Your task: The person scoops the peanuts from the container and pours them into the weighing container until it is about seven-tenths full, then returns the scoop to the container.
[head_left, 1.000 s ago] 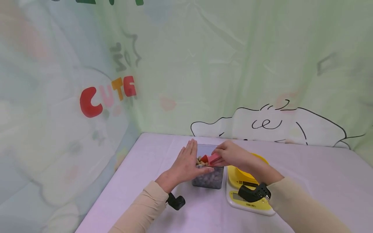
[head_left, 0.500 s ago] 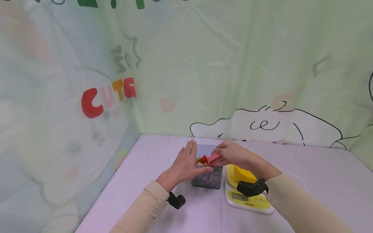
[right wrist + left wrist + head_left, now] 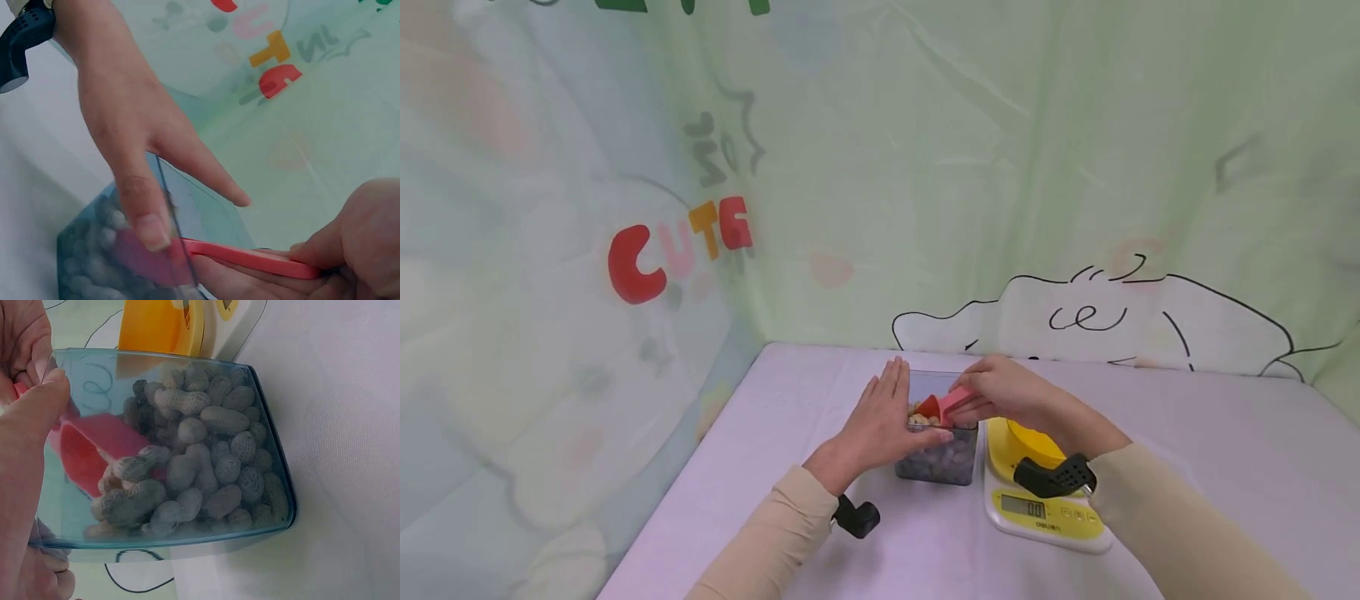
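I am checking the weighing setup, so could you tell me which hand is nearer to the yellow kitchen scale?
The right hand. It holds the pink scoop in the peanut container, just beside the kitchen scale; the left hand steadies the container's far side.

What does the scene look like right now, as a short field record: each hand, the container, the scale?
left hand: straight fingers flat against container side, thumb on its front
right hand: grip on pink scoop handle, scoop head inside container
container: clear, upright on table, holds peanuts
scale: right of container, yellow bowl on it
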Motion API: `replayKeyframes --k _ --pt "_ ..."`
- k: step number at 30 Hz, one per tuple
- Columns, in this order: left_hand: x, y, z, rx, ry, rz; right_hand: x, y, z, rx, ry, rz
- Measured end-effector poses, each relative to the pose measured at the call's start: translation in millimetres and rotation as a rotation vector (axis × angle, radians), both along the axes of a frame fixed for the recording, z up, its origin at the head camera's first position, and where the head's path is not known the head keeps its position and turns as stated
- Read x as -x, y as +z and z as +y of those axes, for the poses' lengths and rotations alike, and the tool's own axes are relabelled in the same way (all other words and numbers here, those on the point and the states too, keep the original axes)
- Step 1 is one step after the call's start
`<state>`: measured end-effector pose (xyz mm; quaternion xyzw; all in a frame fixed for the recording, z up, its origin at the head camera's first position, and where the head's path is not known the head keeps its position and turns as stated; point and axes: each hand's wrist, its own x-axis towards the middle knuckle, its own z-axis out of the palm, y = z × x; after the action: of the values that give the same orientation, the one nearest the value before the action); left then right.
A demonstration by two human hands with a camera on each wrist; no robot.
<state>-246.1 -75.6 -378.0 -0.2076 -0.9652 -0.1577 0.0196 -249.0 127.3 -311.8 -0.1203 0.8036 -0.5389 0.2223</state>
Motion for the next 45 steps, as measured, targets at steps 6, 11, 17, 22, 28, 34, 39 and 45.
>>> replayKeyframes --k 6,11,17,22,28,34,39,45 --pt "0.5 2.4 -1 0.006 0.002 0.038 -2.5 1.7 -4 0.003 -0.007 0.028" --pt "0.8 -0.2 -1 0.001 0.006 0.023 -4.2 -0.1 3 0.054 -0.007 -0.023" --pt "3.7 0.2 -4 -0.039 -0.006 -0.026 -4.1 -5.0 -1 0.067 0.000 -0.034" --pt "5.8 1.0 -11 -0.050 -0.003 -0.076 -3.2 -8.4 0 0.096 -0.002 -0.049" --pt "7.1 -1.3 -11 -0.035 -0.003 -0.064 -2.7 -7.7 8 0.121 -0.029 -0.065" --pt "6.9 -0.3 -10 -0.025 0.014 -0.046 -4.2 -6.7 14 0.187 -0.029 -0.099" --pt "7.1 -1.0 -9 -0.032 0.013 -0.040 -6.7 -7.4 19 0.242 -0.028 -0.126" --pt "6.6 -2.3 -9 -0.052 0.005 -0.043 -11.1 -10.1 26 0.305 -0.014 -0.156"
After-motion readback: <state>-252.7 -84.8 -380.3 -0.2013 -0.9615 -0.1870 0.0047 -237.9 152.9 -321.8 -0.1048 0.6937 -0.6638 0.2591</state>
